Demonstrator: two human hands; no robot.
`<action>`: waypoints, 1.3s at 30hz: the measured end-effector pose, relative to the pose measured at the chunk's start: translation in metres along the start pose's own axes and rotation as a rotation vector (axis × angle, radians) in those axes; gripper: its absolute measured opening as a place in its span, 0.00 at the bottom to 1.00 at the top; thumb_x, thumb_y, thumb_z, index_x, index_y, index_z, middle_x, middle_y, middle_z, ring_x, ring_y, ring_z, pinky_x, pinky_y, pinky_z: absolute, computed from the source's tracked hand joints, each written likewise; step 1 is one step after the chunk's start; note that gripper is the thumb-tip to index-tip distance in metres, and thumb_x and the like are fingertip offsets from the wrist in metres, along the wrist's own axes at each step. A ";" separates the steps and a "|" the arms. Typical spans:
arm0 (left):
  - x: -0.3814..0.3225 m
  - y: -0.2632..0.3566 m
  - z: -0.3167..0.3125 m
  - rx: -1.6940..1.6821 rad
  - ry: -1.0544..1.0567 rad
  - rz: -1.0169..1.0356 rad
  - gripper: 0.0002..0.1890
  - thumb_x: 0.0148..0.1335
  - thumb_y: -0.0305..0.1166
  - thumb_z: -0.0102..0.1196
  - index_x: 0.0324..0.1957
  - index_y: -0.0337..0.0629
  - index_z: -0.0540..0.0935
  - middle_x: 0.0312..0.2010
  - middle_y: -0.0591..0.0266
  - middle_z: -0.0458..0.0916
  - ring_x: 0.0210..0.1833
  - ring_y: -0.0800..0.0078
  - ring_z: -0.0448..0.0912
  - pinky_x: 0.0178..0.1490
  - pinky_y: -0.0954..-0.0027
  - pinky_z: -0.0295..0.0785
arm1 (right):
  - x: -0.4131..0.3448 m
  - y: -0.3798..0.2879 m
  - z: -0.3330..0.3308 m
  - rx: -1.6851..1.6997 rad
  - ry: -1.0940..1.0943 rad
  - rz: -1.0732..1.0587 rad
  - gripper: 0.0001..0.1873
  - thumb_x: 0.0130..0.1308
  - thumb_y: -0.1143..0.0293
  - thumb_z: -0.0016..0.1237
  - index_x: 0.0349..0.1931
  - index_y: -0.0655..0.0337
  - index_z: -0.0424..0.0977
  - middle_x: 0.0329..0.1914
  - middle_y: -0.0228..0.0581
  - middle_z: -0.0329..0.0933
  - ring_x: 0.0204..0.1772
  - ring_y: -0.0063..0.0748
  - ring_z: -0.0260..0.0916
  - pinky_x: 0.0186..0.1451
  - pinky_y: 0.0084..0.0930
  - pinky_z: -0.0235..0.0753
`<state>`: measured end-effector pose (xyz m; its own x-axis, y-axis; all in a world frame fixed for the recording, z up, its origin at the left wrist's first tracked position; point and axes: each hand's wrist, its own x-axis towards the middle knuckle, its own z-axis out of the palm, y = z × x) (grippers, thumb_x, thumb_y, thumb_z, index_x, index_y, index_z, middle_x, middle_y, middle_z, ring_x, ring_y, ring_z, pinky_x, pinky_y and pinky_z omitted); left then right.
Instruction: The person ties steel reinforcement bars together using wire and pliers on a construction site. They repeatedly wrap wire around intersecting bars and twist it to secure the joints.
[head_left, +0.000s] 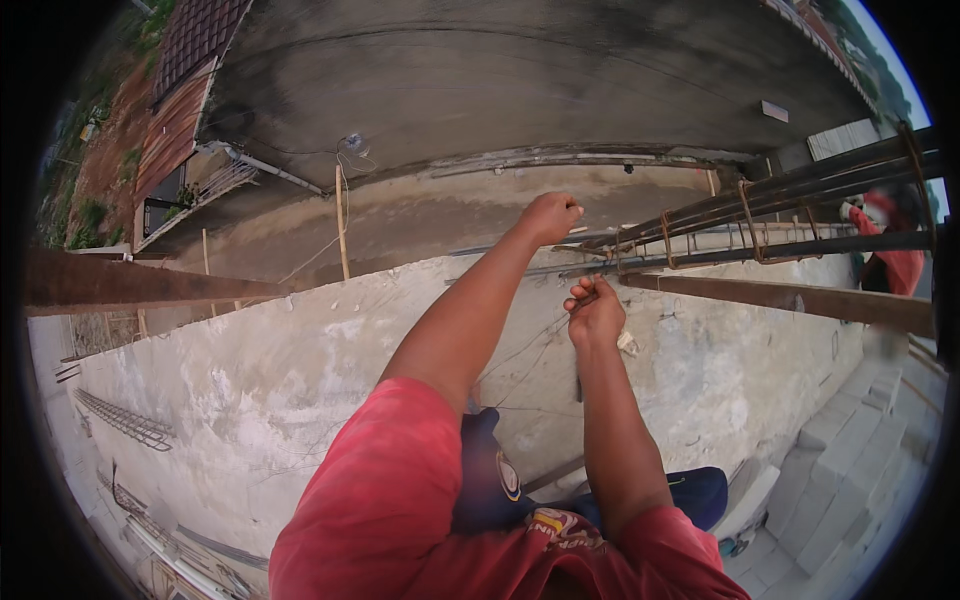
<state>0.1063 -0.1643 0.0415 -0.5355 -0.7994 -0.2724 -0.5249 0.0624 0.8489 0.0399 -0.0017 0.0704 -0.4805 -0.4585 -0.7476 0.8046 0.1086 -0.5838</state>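
A rebar cage (720, 225) of long dark bars with rusty stirrups runs in from the right. Just beyond its near end is my left hand (551, 217), with its fingers curled; whether it grips something thin cannot be made out. My right hand (596, 311) is on the near side of the bar ends, palm up and fingers bent, and a thin wire in it cannot be ruled out. Thin wires (525, 349) show below, left of my right hand, over the concrete slab (390, 330). A small pale scrap (628, 343) appears beside my right wrist.
Wooden beams extend at right (780, 296) and left (150, 281). Past the slab's edge is a drop, with upright poles (342, 225) and a grey wall (480, 90). Pale blocks (840, 480) are stacked lower right. Another person in red (896, 247) is at far right.
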 end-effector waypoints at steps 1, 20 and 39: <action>0.006 0.002 0.003 -0.014 -0.030 0.002 0.18 0.60 0.42 0.51 0.41 0.38 0.82 0.39 0.44 0.81 0.45 0.51 0.78 0.50 0.57 0.71 | 0.003 -0.001 0.000 0.020 0.025 0.015 0.06 0.71 0.68 0.37 0.43 0.59 0.63 0.31 0.38 0.72 0.28 0.30 0.71 0.19 0.26 0.64; 0.082 0.005 0.077 -0.063 -0.528 -0.265 0.23 0.57 0.46 0.59 0.41 0.32 0.83 0.41 0.53 0.81 0.42 0.66 0.76 0.46 0.60 0.68 | 0.028 -0.021 -0.002 0.091 -0.007 0.082 0.04 0.69 0.70 0.39 0.38 0.60 0.67 0.26 0.32 0.70 0.22 0.22 0.64 0.14 0.20 0.56; 0.089 -0.001 0.097 -0.287 -0.419 -0.402 0.13 0.50 0.30 0.58 0.35 0.29 0.82 0.32 0.47 0.81 0.33 0.57 0.79 0.33 0.51 0.73 | -0.005 -0.024 0.023 0.137 -0.072 0.019 0.14 0.69 0.72 0.37 0.54 0.60 0.65 0.30 0.31 0.67 0.25 0.23 0.64 0.20 0.21 0.59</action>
<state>-0.0052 -0.1775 -0.0275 -0.5775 -0.4230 -0.6983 -0.5711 -0.4018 0.7158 0.0313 -0.0219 0.0953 -0.4426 -0.5202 -0.7304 0.8557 -0.0015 -0.5174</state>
